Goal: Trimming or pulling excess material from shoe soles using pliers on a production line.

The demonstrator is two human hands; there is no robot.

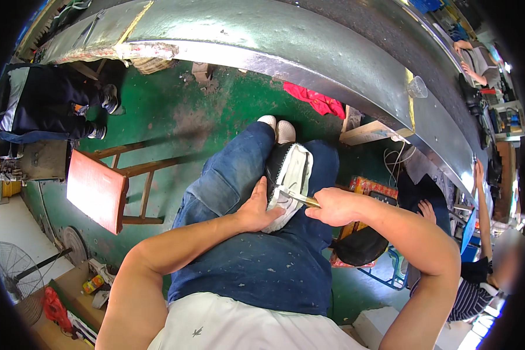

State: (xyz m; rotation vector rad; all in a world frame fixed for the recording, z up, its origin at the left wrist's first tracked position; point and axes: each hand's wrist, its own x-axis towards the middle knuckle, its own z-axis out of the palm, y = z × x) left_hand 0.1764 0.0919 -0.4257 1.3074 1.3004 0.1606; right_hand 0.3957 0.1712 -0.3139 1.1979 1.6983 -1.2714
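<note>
A black shoe upper with a white inner face [293, 174] lies across my lap, its far end toward my knees. The edge between black and white looks jagged or stitched. My left hand [258, 208] grips its near left side, fingers along the black part and thumb against the white. My right hand [334, 206] is closed around the yellowish handle of a shiny metal hand tool [296, 197]. The tool's metal end reaches over the white face, close to my left thumb. Its exact kind is unclear, and my fist hides the rest of the handle.
A long metal-topped bench [262, 35] curves across the far side. To the left are a stool with a reddish seat [96, 189], a fan [17, 274] and a standing person [46, 111]. Another person in a striped top [475, 300] sits at right, beside a black round seat [360, 246].
</note>
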